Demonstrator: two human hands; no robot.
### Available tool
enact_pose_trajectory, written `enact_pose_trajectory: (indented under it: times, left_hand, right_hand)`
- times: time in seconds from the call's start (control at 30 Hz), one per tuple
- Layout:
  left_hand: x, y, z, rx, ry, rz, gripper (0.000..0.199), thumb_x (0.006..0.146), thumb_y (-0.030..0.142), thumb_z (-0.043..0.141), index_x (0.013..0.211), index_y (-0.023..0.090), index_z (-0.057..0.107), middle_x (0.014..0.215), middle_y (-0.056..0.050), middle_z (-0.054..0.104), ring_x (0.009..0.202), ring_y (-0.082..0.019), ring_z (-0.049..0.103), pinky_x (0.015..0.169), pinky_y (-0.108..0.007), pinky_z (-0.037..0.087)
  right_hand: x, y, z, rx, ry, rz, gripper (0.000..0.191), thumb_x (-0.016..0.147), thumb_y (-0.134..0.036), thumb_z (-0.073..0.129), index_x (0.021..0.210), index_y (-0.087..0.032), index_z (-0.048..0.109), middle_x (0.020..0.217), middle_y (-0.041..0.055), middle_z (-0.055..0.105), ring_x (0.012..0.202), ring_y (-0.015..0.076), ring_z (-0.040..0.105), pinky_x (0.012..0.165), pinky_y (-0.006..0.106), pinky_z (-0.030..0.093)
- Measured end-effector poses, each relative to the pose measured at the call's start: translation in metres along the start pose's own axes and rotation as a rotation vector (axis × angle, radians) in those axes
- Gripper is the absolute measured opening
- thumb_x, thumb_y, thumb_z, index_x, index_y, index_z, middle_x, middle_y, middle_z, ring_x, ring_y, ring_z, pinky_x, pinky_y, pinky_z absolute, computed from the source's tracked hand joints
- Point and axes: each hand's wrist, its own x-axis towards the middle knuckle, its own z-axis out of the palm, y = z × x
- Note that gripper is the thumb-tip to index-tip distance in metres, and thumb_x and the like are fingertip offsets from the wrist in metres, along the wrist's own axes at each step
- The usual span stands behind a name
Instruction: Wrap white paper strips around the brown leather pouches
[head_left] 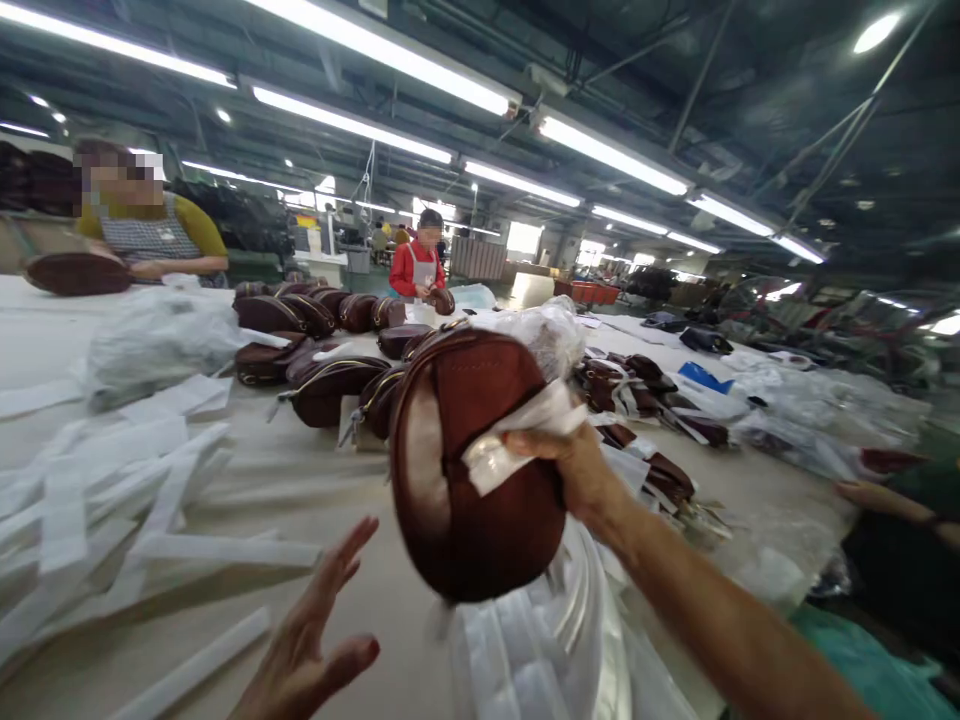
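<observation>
A rounded brown leather bag (491, 530) is raised over the table in the middle of the view, its broad face toward me. My right hand (574, 470) grips its right side, the thumb in front pressing a crumpled white sheet (495, 465) to the leather. The other fingers are hidden. A pale, shiny strip (421, 460) shows along the bag's left part. Lower left of the bag, my left hand (311, 620) is open with fingers and thumb apart, touching nothing. Beneath the bag lies a bundle of white strips (532, 650).
Several similar brown bags (337, 390) stand behind on the table (262, 470). Loose white strips (157, 500) cover the left side, near a clear plastic heap (161, 335). Smaller dark leather pieces (667, 480) lie right. Co-workers stand across the table; another person's hand (874, 497) shows at right.
</observation>
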Motion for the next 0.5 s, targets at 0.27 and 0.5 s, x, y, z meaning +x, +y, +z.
enact_pose_trajectory:
  times: [0.27,0.5]
  left_hand:
    - [0.015,0.027,-0.034,-0.090,-0.034,-0.323,0.077,0.055,0.056,0.078,0.115,0.014,0.055,0.101,-0.009,0.069,0.098,-0.032,0.063,0.080,-0.036,0.055]
    - [0.053,-0.014,-0.070,0.099,-0.613,-0.508,0.056,0.046,0.042,0.076,0.094,0.013,0.064,0.089,-0.003,0.070,0.087,-0.024,0.064,0.077,-0.029,0.052]
  right_hand:
    - [-0.080,0.128,0.061,0.395,0.153,0.494,0.043,0.047,-0.023,0.081,0.087,-0.016,0.068,0.076,0.0018,0.073,0.074,0.0245,0.069,0.071,0.036,0.055]
    - [-0.150,0.198,0.072,0.276,0.285,0.645,0.057,0.064,-0.049,0.073,0.111,-0.017,0.065,0.095,0.0047,0.074,0.098,0.0247,0.066,0.083,0.034,0.054]
